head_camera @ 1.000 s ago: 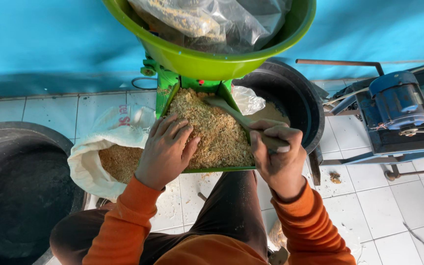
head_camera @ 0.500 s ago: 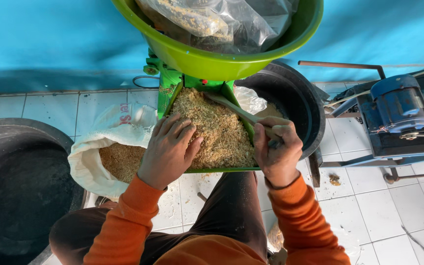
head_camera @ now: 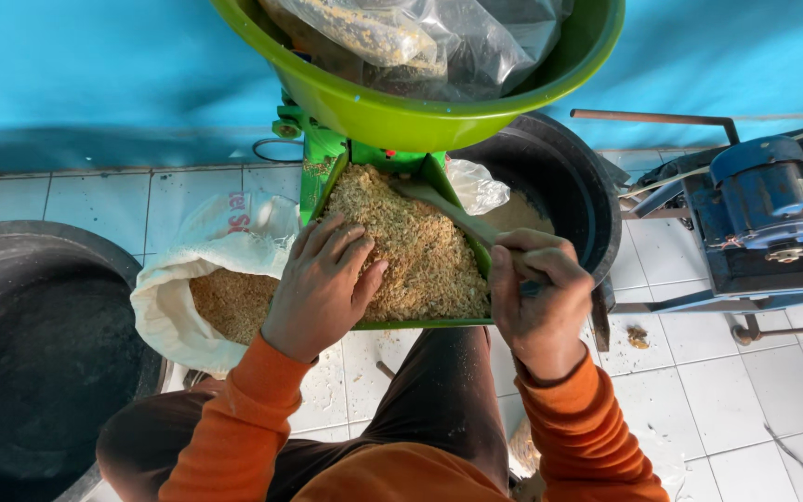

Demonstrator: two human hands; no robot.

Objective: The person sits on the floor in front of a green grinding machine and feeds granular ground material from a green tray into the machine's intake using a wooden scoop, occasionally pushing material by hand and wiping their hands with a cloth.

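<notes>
Shifted slightly nearer since the earlier frame: right hand (head_camera: 539, 299), clenched around stick (head_camera: 457, 221) at green chute (head_camera: 425, 323). Left hand (head_camera: 323, 284) flat, fingers spread on tan mash (head_camera: 415, 246). Best pressed evenly, fingers clear of the far feed throat.

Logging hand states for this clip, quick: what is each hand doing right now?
Left hand: open, flat on the crumbly feed.
Right hand: closed around a stick handle.
</notes>
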